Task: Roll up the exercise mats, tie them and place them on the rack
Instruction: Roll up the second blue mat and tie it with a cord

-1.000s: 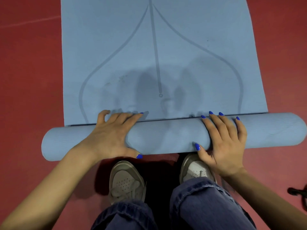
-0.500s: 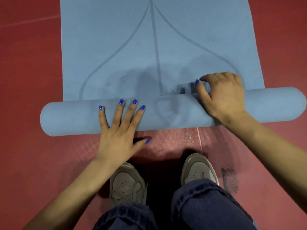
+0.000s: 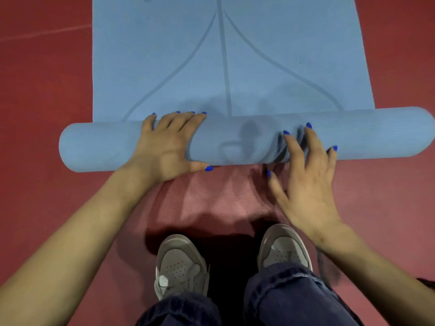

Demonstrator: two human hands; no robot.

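Since half a second ago the left hand [image 3: 168,147] has gone from lying flat with spread fingers on the near side of the roll to draping over its top, while the right hand [image 3: 306,184] has come back off the far edge toward the near side; since a second ago the roll itself has travelled away from the feet, baring a paler, dimpled patch of floor. Largest in view is the red floor [image 3: 42,95], on which the blue exercise mat [image 3: 270,55] lies flat in its far part, printed with a straight centre line and two curving lines. Its near part is wound into a thick roll [image 3: 235,140] lying across the view from left to right, slightly raised at the right end, with a dark smudge near the middle. The left hand rests over the roll left of centre, fingers curved across the top to the far side and thumb stretched along the near lower edge, so it grips the roll. The right hand is released: its fingers are straight and spread, blurred, tips over the near face of the roll; whether they touch it I cannot tell. Below, two jeans-clad legs [image 3: 294,300] end in grey sneakers [image 3: 180,264] standing on the floor, well apart from the roll. All fingernails are bright blue.
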